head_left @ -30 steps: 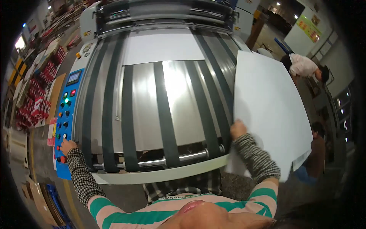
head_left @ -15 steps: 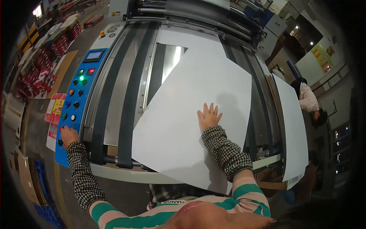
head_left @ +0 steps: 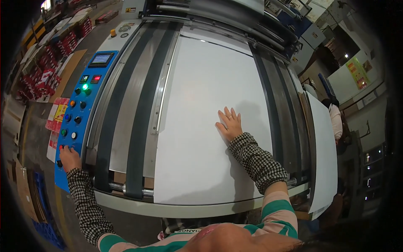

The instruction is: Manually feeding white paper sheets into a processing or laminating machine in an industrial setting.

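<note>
A large white sheet (head_left: 205,88) lies flat and straight on the machine's feed table, its near edge along the front rail. My right hand (head_left: 231,125) rests on it, palm down with fingers spread. My left hand (head_left: 70,160) is at the lower part of the blue control panel (head_left: 63,181), fingers bent around a red button (head_left: 61,147); the hand partly covers it. Another white sheet (head_left: 218,40) lies at the far end by the rollers, with a narrow dark gap between it and the near sheet.
Dark conveyor belts (head_left: 138,130) run along the table on both sides of the sheet. Machine rollers (head_left: 210,17) span the far end. More white sheets (head_left: 323,147) are stacked at the right. A person (head_left: 336,122) is beyond them. Red-and-white stacks (head_left: 63,50) stand on the floor at left.
The near sheet has turned from a slant to lie straight along the table. My right hand stays flat on it and has turned slightly. My left hand remains at the red button.
</note>
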Demonstrator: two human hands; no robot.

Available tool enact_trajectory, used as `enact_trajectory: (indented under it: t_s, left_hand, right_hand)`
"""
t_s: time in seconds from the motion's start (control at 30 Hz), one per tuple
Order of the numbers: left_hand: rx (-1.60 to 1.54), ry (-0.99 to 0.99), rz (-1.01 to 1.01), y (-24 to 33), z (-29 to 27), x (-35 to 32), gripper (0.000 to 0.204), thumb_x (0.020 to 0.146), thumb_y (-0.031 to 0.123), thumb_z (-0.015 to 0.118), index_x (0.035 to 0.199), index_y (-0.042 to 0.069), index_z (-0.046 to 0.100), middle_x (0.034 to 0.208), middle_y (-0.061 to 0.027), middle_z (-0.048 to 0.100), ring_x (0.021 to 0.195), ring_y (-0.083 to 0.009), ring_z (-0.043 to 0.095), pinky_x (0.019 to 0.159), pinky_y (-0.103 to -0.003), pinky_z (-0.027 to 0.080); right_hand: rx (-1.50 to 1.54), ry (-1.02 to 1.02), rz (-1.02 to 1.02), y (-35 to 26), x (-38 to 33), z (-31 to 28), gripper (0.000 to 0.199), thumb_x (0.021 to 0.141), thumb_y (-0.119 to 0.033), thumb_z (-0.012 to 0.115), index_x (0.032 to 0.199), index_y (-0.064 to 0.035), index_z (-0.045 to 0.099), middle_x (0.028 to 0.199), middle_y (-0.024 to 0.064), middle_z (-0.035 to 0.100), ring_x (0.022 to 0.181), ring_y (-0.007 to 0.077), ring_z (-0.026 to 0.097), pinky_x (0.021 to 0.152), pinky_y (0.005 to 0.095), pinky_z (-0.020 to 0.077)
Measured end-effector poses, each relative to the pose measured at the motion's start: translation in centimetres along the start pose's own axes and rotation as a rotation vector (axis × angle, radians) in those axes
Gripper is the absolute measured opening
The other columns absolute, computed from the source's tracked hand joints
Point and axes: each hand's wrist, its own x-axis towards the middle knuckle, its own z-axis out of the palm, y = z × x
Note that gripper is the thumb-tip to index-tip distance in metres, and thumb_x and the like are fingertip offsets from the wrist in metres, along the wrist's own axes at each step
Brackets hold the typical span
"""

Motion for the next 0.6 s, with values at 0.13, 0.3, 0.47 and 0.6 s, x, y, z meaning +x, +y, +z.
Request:
enact_trajectory:
  t_s: [0.13, 0.3, 0.47, 0.6]
  left_hand:
    - [0.002, -0.028, -0.026, 0.2, -0.4, 0.0, 0.028, 0.084, 0.013, 0.046, 0.104, -0.006, 0.049, 0.101, -0.0203, 0.048, 0.093, -0.0317, 0.047, 0.075, -0.041, 0.044]
    - [0.028, 0.010, -0.066, -1.8, -0.1, -0.7, 0.029, 0.087, 0.015, 0.041, 0.107, -0.005, 0.047, 0.109, -0.0209, 0.045, 0.097, -0.0323, 0.046, 0.079, -0.040, 0.044]
    - [0.084, 0.077, 0.101, -2.0, 1.6, 0.4, 0.031, 0.082, 0.017, 0.048, 0.104, -0.005, 0.050, 0.104, -0.0206, 0.050, 0.095, -0.0335, 0.048, 0.081, -0.041, 0.040]
    - [0.155, 0.064, -0.041, -1.8, -0.4, 0.3, 0.033, 0.082, 0.020, 0.047, 0.104, -0.004, 0.051, 0.104, -0.0209, 0.051, 0.097, -0.0329, 0.048, 0.082, -0.040, 0.040]
  right_hand:
    - [-0.032, 0.009, 0.005, 1.5, 4.0, 0.4, 0.054, 0.080, -0.042, 0.043, 0.125, -0.0135, 0.036, 0.133, 0.0162, 0.025, 0.124, 0.0363, 0.014, 0.098, 0.0538, 0.0061]
    - [-0.047, -0.014, -0.004, 2.3, 9.0, 0.8, 0.055, 0.080, -0.043, 0.043, 0.126, -0.0148, 0.035, 0.133, 0.0162, 0.026, 0.123, 0.0366, 0.017, 0.100, 0.0506, 0.0088]
    - [0.023, 0.228, -0.134, 5.5, 11.6, -0.3, 0.046, 0.082, -0.032, 0.047, 0.122, -0.0101, 0.040, 0.129, 0.0152, 0.032, 0.119, 0.0331, 0.028, 0.098, 0.0449, 0.0203]
    - [0.277, 0.344, -0.057, 5.7, 7.5, -1.8, 0.032, 0.080, -0.022, 0.051, 0.107, -0.0046, 0.053, 0.119, 0.0185, 0.043, 0.112, 0.0313, 0.039, 0.094, 0.0355, 0.0315]
